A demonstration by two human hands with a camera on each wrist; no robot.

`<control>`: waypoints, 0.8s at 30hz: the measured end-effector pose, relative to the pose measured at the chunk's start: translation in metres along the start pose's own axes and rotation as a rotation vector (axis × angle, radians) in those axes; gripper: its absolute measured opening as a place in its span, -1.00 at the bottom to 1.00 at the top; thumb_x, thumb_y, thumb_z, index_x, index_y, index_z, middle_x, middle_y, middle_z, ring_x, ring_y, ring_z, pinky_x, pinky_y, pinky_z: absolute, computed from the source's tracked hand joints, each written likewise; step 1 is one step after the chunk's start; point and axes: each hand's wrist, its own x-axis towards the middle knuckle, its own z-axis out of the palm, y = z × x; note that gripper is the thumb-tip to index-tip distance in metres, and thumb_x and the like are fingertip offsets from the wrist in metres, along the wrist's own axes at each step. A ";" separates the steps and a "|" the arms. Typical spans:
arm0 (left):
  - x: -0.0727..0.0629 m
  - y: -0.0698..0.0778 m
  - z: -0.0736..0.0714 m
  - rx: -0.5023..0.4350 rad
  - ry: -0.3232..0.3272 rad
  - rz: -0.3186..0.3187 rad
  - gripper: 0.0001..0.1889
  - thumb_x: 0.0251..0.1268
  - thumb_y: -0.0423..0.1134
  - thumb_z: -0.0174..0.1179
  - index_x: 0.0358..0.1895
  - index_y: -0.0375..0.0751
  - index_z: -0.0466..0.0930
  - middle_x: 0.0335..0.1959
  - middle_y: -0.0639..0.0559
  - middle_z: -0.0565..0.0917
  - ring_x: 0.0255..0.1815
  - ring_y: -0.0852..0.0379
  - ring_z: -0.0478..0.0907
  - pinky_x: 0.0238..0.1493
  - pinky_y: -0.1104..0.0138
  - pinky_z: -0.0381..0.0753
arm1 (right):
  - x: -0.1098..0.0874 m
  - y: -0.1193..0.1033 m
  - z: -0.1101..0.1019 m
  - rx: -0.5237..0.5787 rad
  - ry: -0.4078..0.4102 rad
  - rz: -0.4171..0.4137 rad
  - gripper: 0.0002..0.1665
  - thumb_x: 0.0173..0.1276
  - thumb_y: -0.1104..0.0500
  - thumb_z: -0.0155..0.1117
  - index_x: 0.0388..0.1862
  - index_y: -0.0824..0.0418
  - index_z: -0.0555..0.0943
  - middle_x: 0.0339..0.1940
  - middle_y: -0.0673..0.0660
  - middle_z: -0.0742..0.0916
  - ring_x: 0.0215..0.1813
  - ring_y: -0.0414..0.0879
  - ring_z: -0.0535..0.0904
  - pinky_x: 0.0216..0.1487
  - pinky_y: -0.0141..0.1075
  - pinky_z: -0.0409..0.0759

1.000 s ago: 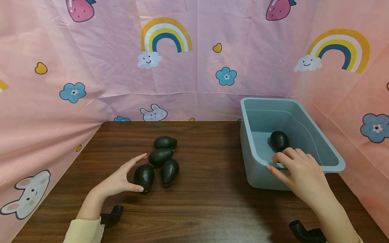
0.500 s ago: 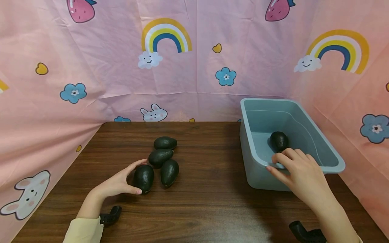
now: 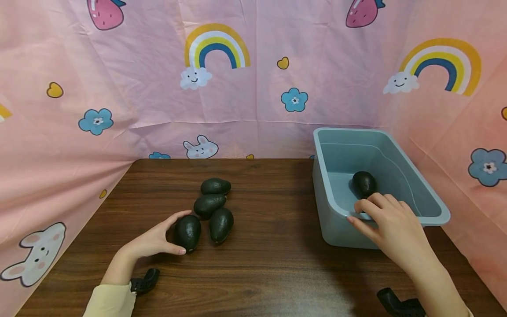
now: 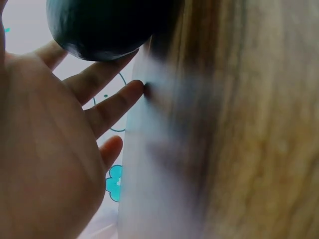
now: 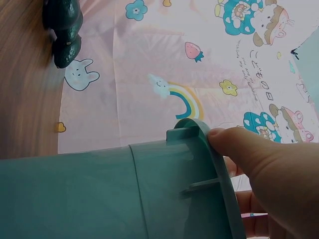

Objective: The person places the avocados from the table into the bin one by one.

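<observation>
My left hand (image 3: pixel 152 237) is around a dark green avocado (image 3: pixel 188 233) on the table, its thumb at the near end and its index finger at the far end. In the left wrist view, the other fingers (image 4: pixel 112 107) reach under and behind that avocado (image 4: pixel 97 30). Just to its right lies another avocado (image 3: pixel 221 225), with two more avocados (image 3: pixel 210 205) behind them. My right hand (image 3: pixel 390 229) grips the near rim of a grey-blue plastic bin (image 3: pixel 336 224), thumb outside and fingers over the edge. Inside the bin sits one avocado (image 3: pixel 364 184), partly hidden by the fingers.
The brown wooden table (image 3: pixel 269 264) is enclosed by a pink patterned cloth (image 3: pixel 257 97) at the back and sides. The bin stands at the table's right side, close to the cloth. Black wrist mounts (image 3: pixel 145 281) stick out beside both forearms.
My left fingers and thumb have drawn in slightly around the near left avocado, the index finger coming lower. The right hand, the bin and the other avocados stay where they were.
</observation>
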 end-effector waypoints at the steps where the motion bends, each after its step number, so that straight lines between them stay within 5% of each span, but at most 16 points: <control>1: 0.000 0.000 0.000 0.005 0.003 -0.003 0.00 -0.06 -0.10 0.51 0.48 -0.02 0.09 0.42 -0.23 0.17 0.40 -0.31 0.02 0.15 -0.35 0.06 | 0.000 0.000 0.000 0.000 -0.002 0.000 -0.56 0.34 -0.32 0.08 -0.34 0.00 0.59 -0.42 -0.11 0.51 -0.40 -0.15 0.37 -0.46 -0.24 0.24; 5: 0.001 0.001 0.001 0.014 0.011 -0.021 -0.02 -0.03 -0.07 0.50 0.47 0.00 0.10 0.42 -0.23 0.17 0.40 -0.32 0.04 0.14 -0.34 0.10 | -0.001 0.000 0.000 0.001 -0.009 0.005 -0.70 0.24 -0.19 0.28 -0.33 -0.01 0.59 -0.41 -0.11 0.51 -0.38 -0.15 0.37 -0.45 -0.23 0.24; 24: 0.002 0.004 0.001 0.029 0.065 -0.094 -0.10 -0.04 -0.05 0.50 0.41 -0.06 0.22 0.27 -0.24 0.37 0.19 -0.20 0.37 0.02 -0.06 0.41 | 0.001 0.000 0.000 0.004 -0.002 0.010 -0.44 0.38 -0.40 -0.08 -0.34 0.00 0.58 -0.42 -0.10 0.51 -0.39 -0.14 0.36 -0.45 -0.23 0.24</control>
